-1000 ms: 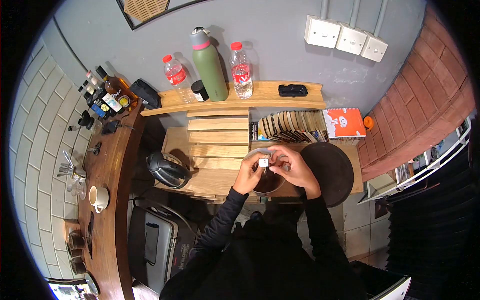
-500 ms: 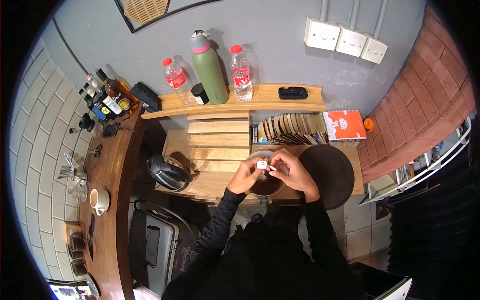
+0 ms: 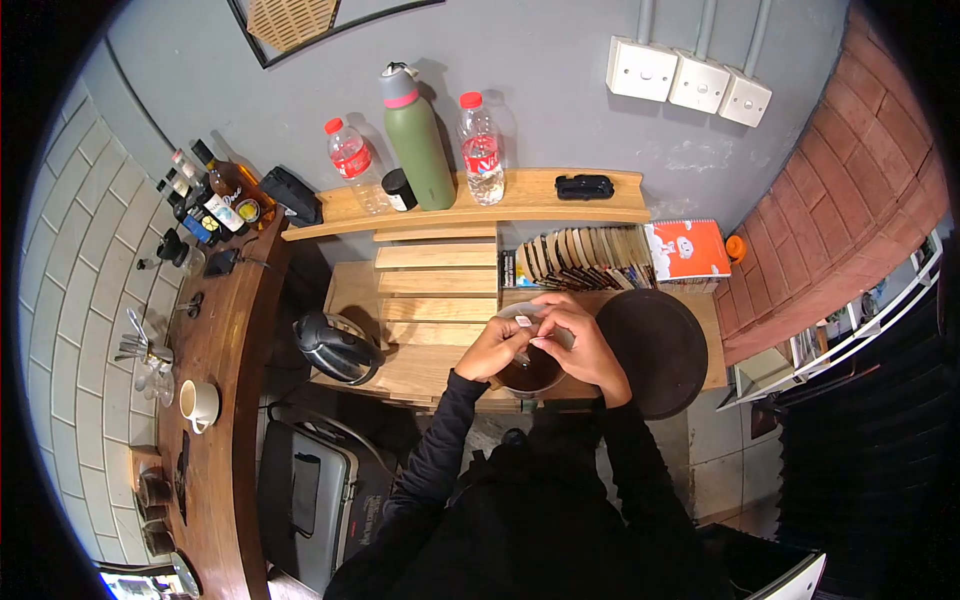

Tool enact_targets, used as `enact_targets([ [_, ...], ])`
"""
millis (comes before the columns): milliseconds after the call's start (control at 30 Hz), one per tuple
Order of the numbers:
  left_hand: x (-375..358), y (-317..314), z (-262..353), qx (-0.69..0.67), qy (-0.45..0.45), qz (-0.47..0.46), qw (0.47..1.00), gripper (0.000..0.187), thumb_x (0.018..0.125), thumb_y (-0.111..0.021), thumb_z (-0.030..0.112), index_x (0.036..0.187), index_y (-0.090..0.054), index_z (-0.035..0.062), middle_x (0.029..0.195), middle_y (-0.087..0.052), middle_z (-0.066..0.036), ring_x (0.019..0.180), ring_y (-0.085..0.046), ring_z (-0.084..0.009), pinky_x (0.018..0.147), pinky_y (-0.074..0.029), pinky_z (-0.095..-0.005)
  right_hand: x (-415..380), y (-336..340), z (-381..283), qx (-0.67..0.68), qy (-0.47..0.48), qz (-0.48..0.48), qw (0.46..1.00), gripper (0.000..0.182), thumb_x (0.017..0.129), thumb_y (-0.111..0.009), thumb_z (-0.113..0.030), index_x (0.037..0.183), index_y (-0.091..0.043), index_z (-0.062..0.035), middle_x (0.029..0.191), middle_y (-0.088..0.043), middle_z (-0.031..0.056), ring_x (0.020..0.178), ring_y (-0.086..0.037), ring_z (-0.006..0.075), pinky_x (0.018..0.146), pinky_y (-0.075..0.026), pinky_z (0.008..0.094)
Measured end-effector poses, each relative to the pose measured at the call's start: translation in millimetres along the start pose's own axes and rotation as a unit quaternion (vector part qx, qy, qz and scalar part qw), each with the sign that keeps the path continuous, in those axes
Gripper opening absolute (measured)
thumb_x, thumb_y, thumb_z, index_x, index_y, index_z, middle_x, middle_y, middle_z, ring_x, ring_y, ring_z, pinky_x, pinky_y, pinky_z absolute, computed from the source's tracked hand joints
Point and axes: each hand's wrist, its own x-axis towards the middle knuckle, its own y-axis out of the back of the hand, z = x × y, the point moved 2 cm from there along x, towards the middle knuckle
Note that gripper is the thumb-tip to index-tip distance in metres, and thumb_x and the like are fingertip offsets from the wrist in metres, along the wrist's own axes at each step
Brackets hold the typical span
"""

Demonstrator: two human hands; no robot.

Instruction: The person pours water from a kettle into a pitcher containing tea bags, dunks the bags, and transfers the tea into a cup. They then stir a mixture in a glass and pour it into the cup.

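Note:
Both hands meet over a round pot [image 3: 512,310] with dark brown liquid [image 3: 530,379] in it. My left hand [image 3: 488,350] pinches what looks like a tea bag, whose small white tag [image 3: 523,321] with a reddish print sticks up above the fingers. Something pale, apparently the bag itself, hangs below the fingertips over the liquid. From the right, my right hand [image 3: 585,352] is closed in a pinch, its fingertips touching the same small item or its string. Fingers hide most of the bag and string.
A dark round tray [image 3: 655,355] lies right of the pot, a black kettle [image 3: 337,347] left. Behind are books [image 3: 585,258] and a shelf [image 3: 540,203] with bottles and a green flask [image 3: 418,140]. A cup [image 3: 199,405] stands on the left counter [image 3: 225,450].
The white tag has tipped and moved slightly up between the fingers. My right fingertips have come closer to the left ones. The surroundings are unchanged.

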Motion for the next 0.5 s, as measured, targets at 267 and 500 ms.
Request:
enact_targets([
  [267,-6,2,22,0.016,0.022,-0.085,0.996,0.035,0.102,-0.047,0.023,0.074,-0.052,0.0017,0.068,-0.04,0.004,0.066,-0.035,-0.0078,0.059,-0.03,-0.0258,-6,-6,15,0.196,-0.057,-0.079,0.976,0.011,0.088,-0.063,0.005,0.088,-0.053,0.0023,0.123,-0.06,0.0143,0.102,-0.061,0.0147,0.088,-0.052,0.0303],
  [500,-4,11,12,0.028,-0.029,-0.055,0.998,0.027,0.1,-0.048,0.019,0.083,-0.056,0.0,0.073,-0.05,0.001,0.07,-0.043,-0.0111,0.067,-0.038,-0.0274,-5,-7,21,0.175,-0.065,-0.016,0.982,0.008,0.09,-0.063,0.003,0.091,-0.055,0.0048,0.096,-0.064,0.0092,0.089,-0.061,0.0095,0.079,-0.053,0.0246],
])
